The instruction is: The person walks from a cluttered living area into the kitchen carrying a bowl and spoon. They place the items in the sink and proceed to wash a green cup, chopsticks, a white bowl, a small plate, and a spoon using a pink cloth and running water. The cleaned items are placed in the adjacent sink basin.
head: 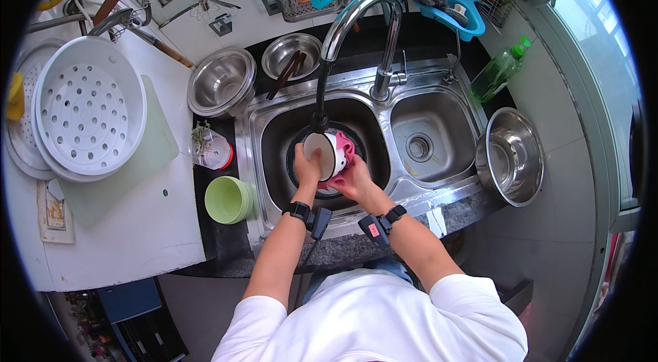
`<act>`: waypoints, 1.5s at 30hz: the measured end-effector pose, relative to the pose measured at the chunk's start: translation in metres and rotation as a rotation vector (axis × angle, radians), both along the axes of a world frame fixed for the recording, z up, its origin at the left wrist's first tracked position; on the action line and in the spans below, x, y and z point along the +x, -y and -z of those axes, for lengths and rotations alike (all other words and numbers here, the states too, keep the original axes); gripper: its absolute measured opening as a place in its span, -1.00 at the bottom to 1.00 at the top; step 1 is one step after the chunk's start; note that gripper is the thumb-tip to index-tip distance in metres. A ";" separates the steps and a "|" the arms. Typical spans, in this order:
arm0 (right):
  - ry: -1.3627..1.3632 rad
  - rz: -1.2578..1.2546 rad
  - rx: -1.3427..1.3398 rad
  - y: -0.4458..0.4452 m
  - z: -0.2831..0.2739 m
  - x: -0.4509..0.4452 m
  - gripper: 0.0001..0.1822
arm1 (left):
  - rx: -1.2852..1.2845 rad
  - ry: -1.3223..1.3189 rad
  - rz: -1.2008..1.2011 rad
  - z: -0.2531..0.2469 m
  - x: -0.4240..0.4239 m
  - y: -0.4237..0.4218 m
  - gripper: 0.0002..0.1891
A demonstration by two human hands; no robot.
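Note:
A white bowl (325, 157) with a dark rim and dark spots is tilted on its side over the left sink basin (275, 128). My left hand (307, 167) grips its near left side, the thumb inside the bowl. Against the bowl's outer right side my right hand (354, 179) presses a pink cloth (345, 149). Below them, a dark round pan (295, 177) sits in the basin, mostly hidden by the bowl and hands. Just above the bowl is the black spout end (319, 123) of the chrome faucet (339, 28).
Left of the sink stand green cups (226, 200), a plastic container with sprouts (208, 149) and steel bowls (221, 82). Chopsticks rest across another steel bowl (292, 51). A steel basin (510, 156) leans right of the small sink basin (432, 123), near a green bottle (497, 72).

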State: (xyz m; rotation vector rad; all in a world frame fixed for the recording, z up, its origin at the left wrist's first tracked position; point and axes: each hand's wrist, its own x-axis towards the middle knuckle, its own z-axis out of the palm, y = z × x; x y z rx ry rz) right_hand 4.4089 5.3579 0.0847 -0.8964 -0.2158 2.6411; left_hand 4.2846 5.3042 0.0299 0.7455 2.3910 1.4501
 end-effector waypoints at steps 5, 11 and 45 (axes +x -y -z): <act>0.093 -0.097 0.054 -0.018 0.008 0.009 -0.58 | -0.256 -0.198 0.074 -0.029 -0.014 0.013 -0.70; 0.250 0.132 0.285 -0.050 0.025 0.019 -0.66 | -0.414 -0.317 0.251 -0.019 -0.025 0.019 -0.64; 0.943 -1.108 1.601 -0.073 0.094 -0.045 -0.68 | -0.887 0.153 0.333 -0.018 -0.037 0.010 -0.18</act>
